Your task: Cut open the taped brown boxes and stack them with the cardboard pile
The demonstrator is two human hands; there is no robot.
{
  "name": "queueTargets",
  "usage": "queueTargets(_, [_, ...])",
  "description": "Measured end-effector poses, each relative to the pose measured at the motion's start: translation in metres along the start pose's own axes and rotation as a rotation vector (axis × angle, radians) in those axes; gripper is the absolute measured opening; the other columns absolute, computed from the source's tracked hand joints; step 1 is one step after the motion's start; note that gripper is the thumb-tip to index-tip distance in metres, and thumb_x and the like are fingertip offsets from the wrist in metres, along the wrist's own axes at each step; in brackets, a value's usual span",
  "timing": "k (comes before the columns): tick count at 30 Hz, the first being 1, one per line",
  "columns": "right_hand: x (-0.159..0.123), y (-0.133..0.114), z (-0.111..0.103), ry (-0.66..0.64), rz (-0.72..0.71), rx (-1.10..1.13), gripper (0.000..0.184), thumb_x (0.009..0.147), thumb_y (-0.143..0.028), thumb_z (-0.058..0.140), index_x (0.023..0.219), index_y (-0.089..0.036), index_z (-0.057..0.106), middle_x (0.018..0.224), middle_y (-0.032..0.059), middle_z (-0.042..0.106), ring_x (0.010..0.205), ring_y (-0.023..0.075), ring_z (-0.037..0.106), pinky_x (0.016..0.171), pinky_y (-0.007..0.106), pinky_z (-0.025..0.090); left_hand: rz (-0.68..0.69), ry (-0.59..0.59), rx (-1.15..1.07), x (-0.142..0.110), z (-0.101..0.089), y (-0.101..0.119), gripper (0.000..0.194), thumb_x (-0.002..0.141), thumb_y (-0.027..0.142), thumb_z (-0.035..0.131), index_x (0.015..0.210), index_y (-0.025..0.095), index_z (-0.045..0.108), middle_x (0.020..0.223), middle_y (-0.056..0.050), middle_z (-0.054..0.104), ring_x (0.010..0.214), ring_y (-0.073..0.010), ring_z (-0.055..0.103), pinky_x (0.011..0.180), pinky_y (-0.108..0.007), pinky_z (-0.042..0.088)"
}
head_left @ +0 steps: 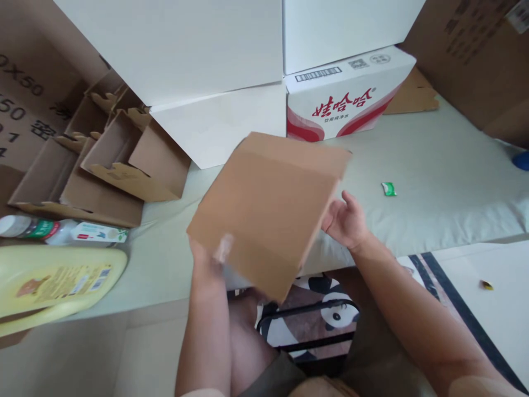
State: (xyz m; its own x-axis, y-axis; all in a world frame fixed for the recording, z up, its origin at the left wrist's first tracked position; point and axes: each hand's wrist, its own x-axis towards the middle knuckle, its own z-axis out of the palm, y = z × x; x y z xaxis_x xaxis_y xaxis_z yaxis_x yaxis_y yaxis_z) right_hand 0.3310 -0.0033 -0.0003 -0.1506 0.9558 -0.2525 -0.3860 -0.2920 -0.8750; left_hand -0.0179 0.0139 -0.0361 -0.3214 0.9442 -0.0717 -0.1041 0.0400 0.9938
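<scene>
A brown cardboard box [264, 204], flat and tilted, is held up in front of me over the covered surface. A whitish mark, perhaps tape, shows near its lower left. My left hand [203, 259] grips its lower left corner, with most of the fingers hidden by the cardboard. Beside the right edge is my right hand [346, 221], its thumb up and apart from loosely curled fingers. Those fingertips reach the edge, and whether they press on it is hard to see.
White cartons [223, 121] stand stacked behind, next to a red-lettered carton [341, 102]. Open brown boxes [136, 160], a bottle [41, 227] and a yellow jug [61, 278] are on the left. A green packet [388, 189] lies right. Below is a panda-patterned stool [306, 317].
</scene>
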Motion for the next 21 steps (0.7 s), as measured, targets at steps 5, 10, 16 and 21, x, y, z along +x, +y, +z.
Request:
queueTargets(5, [0.0,0.003,0.001,-0.176,0.09,0.265,0.068,0.074,-0.085,0.067,0.116,-0.031,0.067,0.102,0.004,0.08,0.089,0.0258,0.077,0.072,0.04,0.062,0.229,0.293,-0.056,0.009,0.007,-0.001,0.036,0.069,0.032,0.084,0.104,0.025,0.082,0.124,-0.008,0.079,0.12,-0.0264,0.074,0.105,-0.042,0.06])
queueTargets(10, [0.002,0.01,-0.001,-0.001,0.104,0.158,0.041,0.075,-0.048,0.084,0.109,-0.03,0.068,0.093,-0.0001,0.079,0.087,0.0215,0.076,0.076,0.034,0.062,0.447,0.115,0.263,-0.002,0.007,0.014,0.034,0.074,0.019,0.075,0.105,0.027,0.086,0.129,-0.007,0.077,0.127,-0.0261,0.071,0.117,-0.044,0.055])
queueTargets(16, [0.002,0.009,-0.003,0.086,0.286,0.162,0.035,0.077,-0.041,0.079,0.106,-0.022,0.07,0.096,0.0103,0.082,0.098,0.0334,0.079,0.085,0.049,0.067,0.439,-0.092,0.452,-0.006,0.002,0.021,0.033,0.078,0.021,0.072,0.108,0.026,0.086,0.133,-0.008,0.076,0.122,-0.0262,0.074,0.112,-0.046,0.059])
queueTargets(21, [0.006,0.007,-0.013,0.158,0.271,0.158,0.026,0.078,-0.039,0.074,0.098,-0.022,0.07,0.09,0.0105,0.082,0.096,0.0342,0.08,0.084,0.05,0.068,0.293,-0.33,0.449,-0.011,-0.004,0.036,0.041,0.076,0.029,0.078,0.116,0.026,0.084,0.152,-0.011,0.066,0.143,-0.036,0.061,0.121,-0.058,0.049])
